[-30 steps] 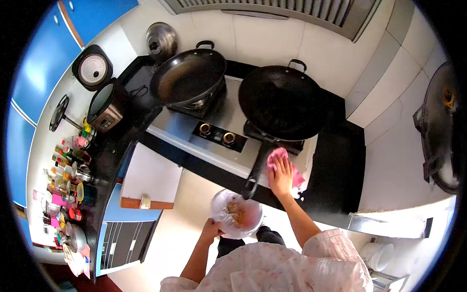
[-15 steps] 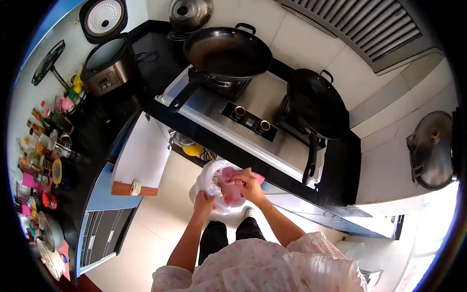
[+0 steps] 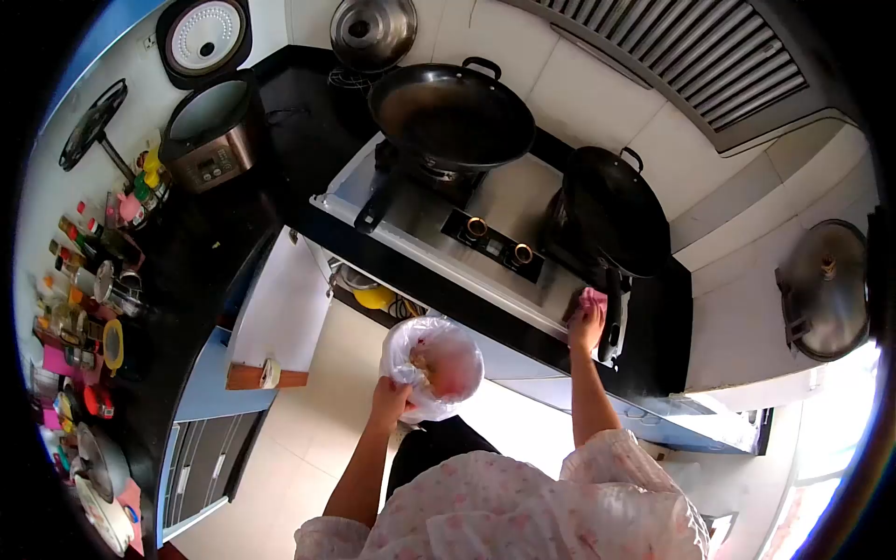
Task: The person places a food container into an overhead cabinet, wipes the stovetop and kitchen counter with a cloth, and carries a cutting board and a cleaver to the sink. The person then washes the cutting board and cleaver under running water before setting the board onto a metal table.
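My left hand [image 3: 392,401] is closed on the near-left rim of a small trash bin [image 3: 434,338] lined with a translucent plastic bag. Reddish and yellowish scraps show inside it. At the front right of the gas stove [image 3: 523,297], my right hand [image 3: 586,327] presses a folded pink cloth [image 3: 592,301] to the surface, just left of a wok handle [image 3: 612,313]. That handle belongs to the right wok [image 3: 611,215]. A larger wok [image 3: 453,114] rests on the left burner.
An open cabinet door [image 3: 280,317] stands left of the bin. On the black counter [image 3: 219,252] are a rice cooker [image 3: 213,131] with its lid up and several bottles and jars along the wall. A pot lid [image 3: 826,289] hangs at right.
My right hand has gone from above the bin to the stove's front right, carrying the pink cloth. My left hand still grips the bin, whose opening now shows more fully.
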`<action>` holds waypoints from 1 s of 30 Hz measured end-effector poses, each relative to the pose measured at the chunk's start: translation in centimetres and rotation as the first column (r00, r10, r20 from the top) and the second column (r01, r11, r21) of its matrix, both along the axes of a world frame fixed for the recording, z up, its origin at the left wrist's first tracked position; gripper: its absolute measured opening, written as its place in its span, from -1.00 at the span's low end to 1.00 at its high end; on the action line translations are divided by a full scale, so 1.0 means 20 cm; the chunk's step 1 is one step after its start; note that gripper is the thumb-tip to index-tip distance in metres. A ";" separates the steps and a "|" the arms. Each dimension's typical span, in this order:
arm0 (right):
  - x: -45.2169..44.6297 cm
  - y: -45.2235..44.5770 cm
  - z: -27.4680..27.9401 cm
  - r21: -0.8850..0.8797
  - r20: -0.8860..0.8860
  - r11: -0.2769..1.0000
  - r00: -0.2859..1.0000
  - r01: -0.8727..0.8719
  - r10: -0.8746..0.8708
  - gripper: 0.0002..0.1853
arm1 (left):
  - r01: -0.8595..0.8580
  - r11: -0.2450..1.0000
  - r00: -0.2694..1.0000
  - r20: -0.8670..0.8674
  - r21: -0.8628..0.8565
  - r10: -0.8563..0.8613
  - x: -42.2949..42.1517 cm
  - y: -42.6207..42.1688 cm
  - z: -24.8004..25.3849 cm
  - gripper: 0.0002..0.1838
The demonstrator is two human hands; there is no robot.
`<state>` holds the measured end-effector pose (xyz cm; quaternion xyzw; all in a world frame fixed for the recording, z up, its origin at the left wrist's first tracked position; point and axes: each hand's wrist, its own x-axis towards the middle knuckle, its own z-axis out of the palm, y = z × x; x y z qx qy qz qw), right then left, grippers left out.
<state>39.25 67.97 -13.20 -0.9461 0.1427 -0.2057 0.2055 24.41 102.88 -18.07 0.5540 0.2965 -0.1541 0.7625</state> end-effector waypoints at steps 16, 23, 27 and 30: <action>0.11 0.55 0.04 0.064 0.140 0.841 0.840 -0.537 0.525 -0.76 | 0.141 0.981 0.976 -0.182 0.131 -0.116 0.34 0.27 0.14 -0.67; 0.03 0.46 0.09 -0.140 -0.074 0.906 0.917 -0.399 0.392 -0.61 | 0.141 0.987 0.977 -0.168 0.070 -0.128 0.37 0.32 0.14 -0.69; 0.27 0.94 0.06 -0.115 -0.005 0.828 0.834 -0.548 0.551 -0.58 | 0.232 0.957 0.970 -0.109 0.174 -0.216 0.39 0.42 0.14 -0.68; 0.37 1.14 0.04 -0.039 0.004 0.817 0.818 -0.575 0.576 -0.53 | 0.155 0.986 0.978 -0.152 0.065 -0.143 0.42 0.45 0.19 -0.65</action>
